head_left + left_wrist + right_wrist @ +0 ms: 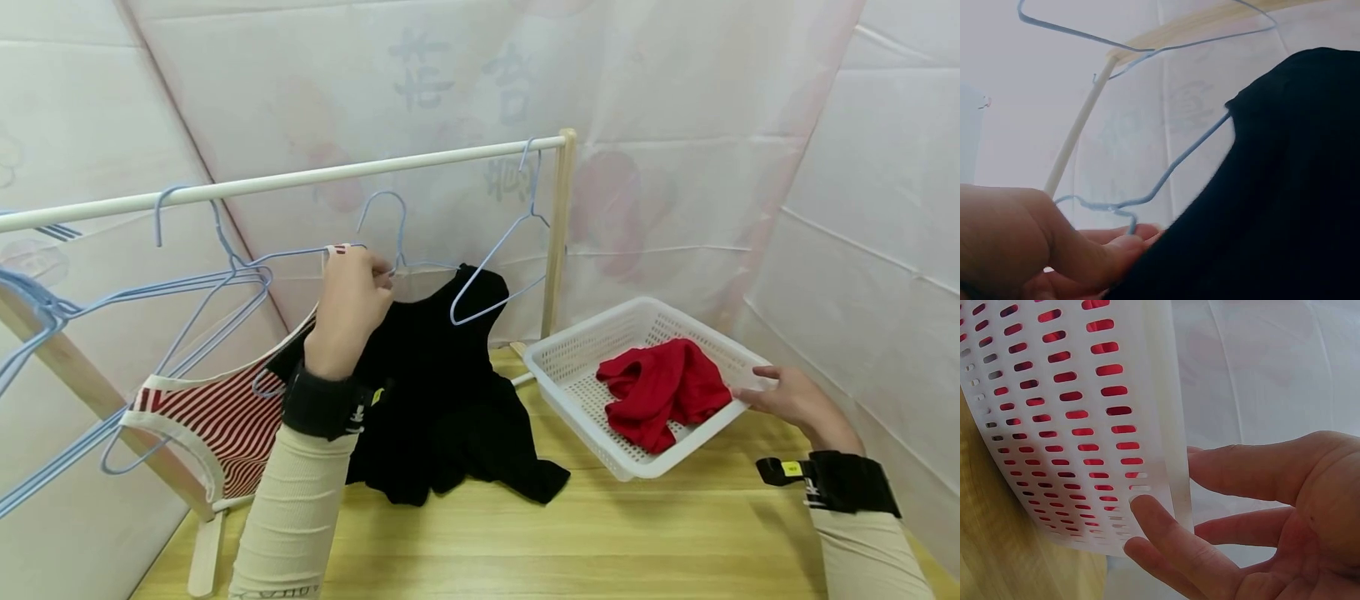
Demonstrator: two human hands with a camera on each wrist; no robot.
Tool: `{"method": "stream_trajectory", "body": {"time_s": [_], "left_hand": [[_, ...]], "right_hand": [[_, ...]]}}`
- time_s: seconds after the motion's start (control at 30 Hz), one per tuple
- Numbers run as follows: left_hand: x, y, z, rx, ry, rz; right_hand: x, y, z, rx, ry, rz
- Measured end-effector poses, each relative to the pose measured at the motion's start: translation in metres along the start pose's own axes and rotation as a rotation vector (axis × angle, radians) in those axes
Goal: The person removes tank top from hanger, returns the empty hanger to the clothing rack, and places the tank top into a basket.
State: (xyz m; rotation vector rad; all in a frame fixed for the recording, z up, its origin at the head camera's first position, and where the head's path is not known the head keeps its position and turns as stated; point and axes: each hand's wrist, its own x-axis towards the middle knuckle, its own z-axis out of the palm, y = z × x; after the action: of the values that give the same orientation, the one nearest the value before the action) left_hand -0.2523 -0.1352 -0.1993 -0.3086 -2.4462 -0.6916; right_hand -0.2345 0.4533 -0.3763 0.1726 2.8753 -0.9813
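Observation:
My left hand (348,304) pinches a blue wire hanger (402,237) just below its hook, which stands free under the rail. On that hanger is a black top (442,392); its shoulder sits on the wire arm and its lower part lies crumpled on the table. In the left wrist view, thumb and fingers close on the hanger (1172,169) at its bend. My right hand (798,404) grips the right rim of a white perforated basket (592,446), thumb over the edge and fingers on the outer wall (1094,431). A red cloth garment (663,392) lies bunched inside.
A white rail (330,173) on wooden posts (558,242) crosses above the wood-grain table (600,542). Several blue hangers hang at left, along with a red-and-white striped top (225,408). One bare hanger (491,258) hangs by the right post. Pale curtains (675,125) surround the table.

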Motion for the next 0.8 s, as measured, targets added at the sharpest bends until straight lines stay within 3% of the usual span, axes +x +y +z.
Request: {"method": "stream_trajectory", "body": {"time_s": [0.37,0.57,0.8], "left_hand": [[-0.048,-0.016,0.003,-0.055,-0.162,0.015],[-0.065,-0.022,0.012,-0.071,-0.146,0.022],[-0.083,-0.022,0.012,-0.128,-0.147,0.0]], "right_hand": [[0.0,-0.001,0.0,-0.011,0.012,0.002],[0.001,-0.001,0.0,-0.015,0.013,0.001],[0.0,-0.002,0.001,-0.014,0.014,-0.003]]}}
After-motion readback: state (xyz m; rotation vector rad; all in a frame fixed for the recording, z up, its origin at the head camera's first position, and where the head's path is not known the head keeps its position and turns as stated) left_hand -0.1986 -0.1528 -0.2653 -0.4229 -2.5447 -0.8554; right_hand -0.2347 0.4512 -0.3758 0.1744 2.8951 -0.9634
